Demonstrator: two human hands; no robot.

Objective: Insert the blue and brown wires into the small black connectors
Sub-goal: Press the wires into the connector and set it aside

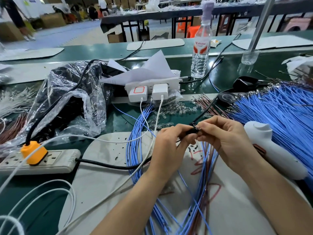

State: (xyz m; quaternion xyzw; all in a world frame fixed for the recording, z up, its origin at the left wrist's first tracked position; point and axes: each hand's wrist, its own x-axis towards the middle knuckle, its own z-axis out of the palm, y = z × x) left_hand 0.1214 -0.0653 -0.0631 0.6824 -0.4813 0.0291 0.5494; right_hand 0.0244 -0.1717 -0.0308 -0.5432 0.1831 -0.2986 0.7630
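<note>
Pinching one small black connector (193,131) between them above the grey mat (105,175), left hand (169,143) and right hand (225,138) both curl their fingertips onto it. Any wire being fed is hidden. Likely faults are a terminal entering crooked and bending, or snagging on the loose blue wires (135,150) and brown wires (209,192) beneath.

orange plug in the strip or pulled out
In. The plug sits pressed down onto a socket of the strip, no prongs showing, its black cord rising from its top.
</note>
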